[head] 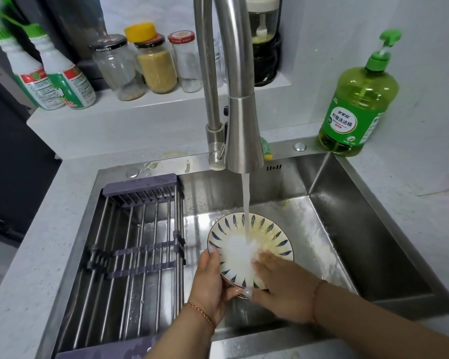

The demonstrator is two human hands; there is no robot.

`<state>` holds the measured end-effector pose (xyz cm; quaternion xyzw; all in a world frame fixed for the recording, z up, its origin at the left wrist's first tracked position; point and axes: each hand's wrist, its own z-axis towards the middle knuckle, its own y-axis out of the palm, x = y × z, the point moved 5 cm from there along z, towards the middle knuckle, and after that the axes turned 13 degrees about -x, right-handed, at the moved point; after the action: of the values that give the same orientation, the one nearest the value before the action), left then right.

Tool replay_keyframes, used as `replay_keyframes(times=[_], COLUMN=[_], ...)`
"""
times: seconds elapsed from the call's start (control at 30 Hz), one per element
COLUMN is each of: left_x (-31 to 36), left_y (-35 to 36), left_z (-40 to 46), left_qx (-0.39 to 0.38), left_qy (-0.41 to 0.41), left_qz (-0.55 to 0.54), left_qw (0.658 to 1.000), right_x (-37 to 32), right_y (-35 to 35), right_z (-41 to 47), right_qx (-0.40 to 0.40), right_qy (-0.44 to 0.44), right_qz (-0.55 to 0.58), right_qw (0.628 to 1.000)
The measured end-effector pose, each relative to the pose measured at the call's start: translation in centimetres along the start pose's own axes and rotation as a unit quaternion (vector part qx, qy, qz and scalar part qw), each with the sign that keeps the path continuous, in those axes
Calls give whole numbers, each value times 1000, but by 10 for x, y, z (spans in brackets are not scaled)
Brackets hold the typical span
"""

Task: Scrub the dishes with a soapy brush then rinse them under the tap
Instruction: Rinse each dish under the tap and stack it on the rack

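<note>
Your left hand (213,282) grips the patterned plate (267,234) by its rim over the sink (347,229), under the tap (241,130) stream; your right hand (283,286) lies flat on its face.

Blue-leaf-rimmed plate (270,230) tilted over the sink; tap water (246,203) striking its centre.

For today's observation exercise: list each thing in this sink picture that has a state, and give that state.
Tap: running, stream hitting the plate.
Plate: tilted in the sink, being rinsed.
Left hand: grips the plate's rim.
Right hand: fingers flat on the plate's face.
Drying rack: across the sink's left side, holding nothing.
Soap bottle: upright, partly full.
Middle jar: lidded, mostly full.
</note>
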<state>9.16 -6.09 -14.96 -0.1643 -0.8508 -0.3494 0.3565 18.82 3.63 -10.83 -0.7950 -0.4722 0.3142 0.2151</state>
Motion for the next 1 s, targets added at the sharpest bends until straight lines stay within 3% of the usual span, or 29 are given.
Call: replay_keyframes(times=[0.23,0.4,0.63,0.8,1.0], left_x=[7,5,6,9,18], left_y=[1,10,19,13,14], left_z=[-3,-7,-13,-12,-5], left_qx=[-8,-28,-32,31,74], left_qy=[17,10,12,13,4], left_qz=[11,13,37,37,83], left_qw=[1000,999,999,999,994], right_x=[-41,-37,9,39,15], right_y=[2,-7,-19,-13,9], right_z=[0,29,59,36,-4], right_qx=[-17,26,130,109,142], right_qy=[-103,-169,-53,55,-24], right_qz=[143,180,27,-30,52], right_qw=[984,969,990,992,988])
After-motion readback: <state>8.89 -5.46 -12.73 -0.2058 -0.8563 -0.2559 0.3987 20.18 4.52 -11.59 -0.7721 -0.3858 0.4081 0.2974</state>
